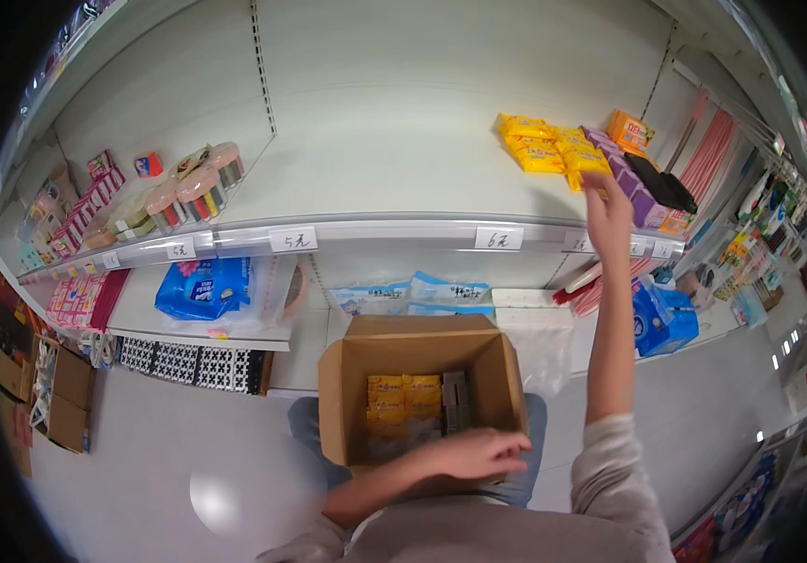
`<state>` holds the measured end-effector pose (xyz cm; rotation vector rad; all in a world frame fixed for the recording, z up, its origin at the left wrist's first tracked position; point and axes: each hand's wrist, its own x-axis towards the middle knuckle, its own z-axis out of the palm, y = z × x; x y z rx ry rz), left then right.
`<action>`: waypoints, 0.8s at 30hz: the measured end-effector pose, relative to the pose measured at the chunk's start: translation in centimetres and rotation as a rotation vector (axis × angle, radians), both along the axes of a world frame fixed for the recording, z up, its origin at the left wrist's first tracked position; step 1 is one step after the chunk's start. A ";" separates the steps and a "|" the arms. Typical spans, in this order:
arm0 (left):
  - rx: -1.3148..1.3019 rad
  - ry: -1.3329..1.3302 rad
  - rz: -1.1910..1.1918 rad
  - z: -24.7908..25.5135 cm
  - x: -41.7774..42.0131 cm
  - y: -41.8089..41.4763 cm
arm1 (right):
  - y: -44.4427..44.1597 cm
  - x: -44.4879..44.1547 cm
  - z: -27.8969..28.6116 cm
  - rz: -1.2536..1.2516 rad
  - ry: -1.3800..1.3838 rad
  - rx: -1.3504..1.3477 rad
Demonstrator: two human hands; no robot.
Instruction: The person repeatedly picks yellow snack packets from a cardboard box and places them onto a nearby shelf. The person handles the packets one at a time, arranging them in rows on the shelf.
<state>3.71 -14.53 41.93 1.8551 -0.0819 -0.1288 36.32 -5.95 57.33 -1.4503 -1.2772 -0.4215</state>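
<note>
My right hand reaches over the shelf's front edge, its fingertips against the nearest of several yellow plastic packets; whether it grips that packet cannot be told. Purple boxes stand in a row just right of the hand. Low in front of me, an open cardboard box rests between my knees, holding yellow packets and dark grey small boxes. Across the near rim of this box lies my left hand, slightly blurred, fingers apart, with nothing seen in it.
Handwritten price tags line the shelf edge. Pink-lidded containers stand at the left of the shelf. Below are a blue tissue pack, blue-and-white packets and another blue pack. A black object lies over the boxes at right.
</note>
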 end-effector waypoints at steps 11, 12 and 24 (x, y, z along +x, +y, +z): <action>-0.429 -0.369 0.740 0.0 -8.0 7.4 | 11.5 2.5 2.4 -0.157 -0.385 -0.850; -0.463 -0.368 0.776 -0.8 -8.4 7.0 | 10.7 2.4 1.1 -0.083 -0.371 -0.774; -0.461 -0.587 0.943 0.2 -9.7 8.3 | -0.7 -15.3 1.4 0.532 -0.256 -0.325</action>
